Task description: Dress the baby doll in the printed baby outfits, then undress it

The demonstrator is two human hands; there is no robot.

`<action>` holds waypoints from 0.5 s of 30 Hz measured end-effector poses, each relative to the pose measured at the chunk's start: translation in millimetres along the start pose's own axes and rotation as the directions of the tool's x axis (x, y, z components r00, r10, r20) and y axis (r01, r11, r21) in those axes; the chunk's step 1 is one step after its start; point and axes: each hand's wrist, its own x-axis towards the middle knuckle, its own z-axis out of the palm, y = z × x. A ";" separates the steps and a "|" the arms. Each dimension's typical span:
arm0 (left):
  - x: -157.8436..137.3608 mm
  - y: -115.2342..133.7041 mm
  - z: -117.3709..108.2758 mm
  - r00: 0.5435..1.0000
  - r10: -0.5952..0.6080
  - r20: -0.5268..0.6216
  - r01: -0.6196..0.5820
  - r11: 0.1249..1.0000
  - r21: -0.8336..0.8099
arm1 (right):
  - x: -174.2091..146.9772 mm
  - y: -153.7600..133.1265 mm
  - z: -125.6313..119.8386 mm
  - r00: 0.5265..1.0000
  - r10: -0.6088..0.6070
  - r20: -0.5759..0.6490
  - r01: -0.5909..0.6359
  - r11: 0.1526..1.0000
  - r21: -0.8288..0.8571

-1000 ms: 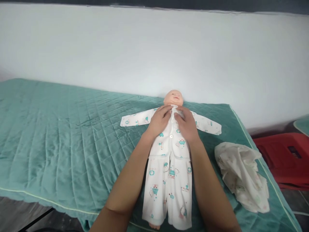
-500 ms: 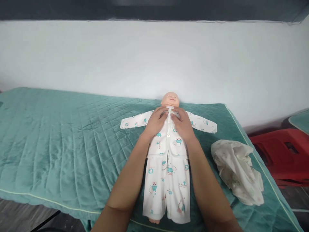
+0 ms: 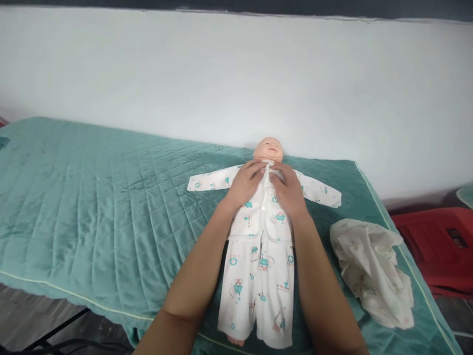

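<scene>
A baby doll (image 3: 269,148) lies on its back, its sleeves stretched out to both sides. It wears a white buttoned shirt (image 3: 254,219) with small teal prints and matching trousers (image 3: 236,291); one foot shows at a cuff. My left hand (image 3: 249,180) rests on the shirt's upper chest, left of the button front, thumb apart from the fingers. On the other side of the buttons lies my right hand (image 3: 288,185), also with thumb and fingers apart. Both sets of fingertips touch the cloth just below the collar (image 3: 268,161). I see nothing gripped in either hand.
A crumpled white printed cloth (image 3: 373,271) lies to the right of the doll. Everything rests on a green quilted cover (image 3: 111,212) over a table against a white wall (image 3: 185,74). A red plastic stool (image 3: 436,241) stands beyond the right edge.
The view has tilted down and shifted slightly left, so the doll and cloth appear a little farther right. Both hands stay on the shirt's upper chest.
</scene>
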 end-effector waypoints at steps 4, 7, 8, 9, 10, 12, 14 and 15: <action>0.4 -0.4 0.1 1.000 -0.009 0.011 0.009 1.000 0.008 | 0.2 -0.3 -0.4 1.000 -0.020 0.011 0.021 1.000 -0.010; 0.4 0.4 -0.7 1.000 -0.019 0.021 0.018 1.000 0.025 | 0.5 -0.2 -0.8 1.000 -0.015 0.023 0.015 1.000 -0.016; 0.4 0.9 -1.0 1.000 -0.020 0.023 0.019 0.999 0.031 | 0.5 0.1 -1.2 0.999 -0.012 0.030 0.012 1.000 -0.022; 0.3 1.3 -1.3 0.999 -0.022 0.026 0.021 0.999 0.036 | 0.5 0.6 -1.6 0.999 -0.006 0.040 0.007 0.999 -0.031; 0.2 1.7 -1.7 0.999 -0.023 0.030 0.021 0.999 0.038 | 0.5 1.1 -2.3 0.999 0.003 0.053 -0.001 0.999 -0.045; 0.0 2.4 -2.2 0.999 -0.027 0.040 0.025 0.999 0.036 | 0.3 2.3 -3.8 0.996 0.012 0.090 -0.005 0.996 -0.087; -0.1 2.7 -2.6 0.998 -0.033 0.046 0.032 0.999 0.034 | 0.1 3.3 -5.1 0.991 -0.002 0.134 0.021 0.990 -0.137; 0.0 2.7 -2.7 0.998 -0.035 0.048 0.033 0.999 0.034 | 0.0 3.6 -5.5 0.988 -0.018 0.154 0.042 0.986 -0.159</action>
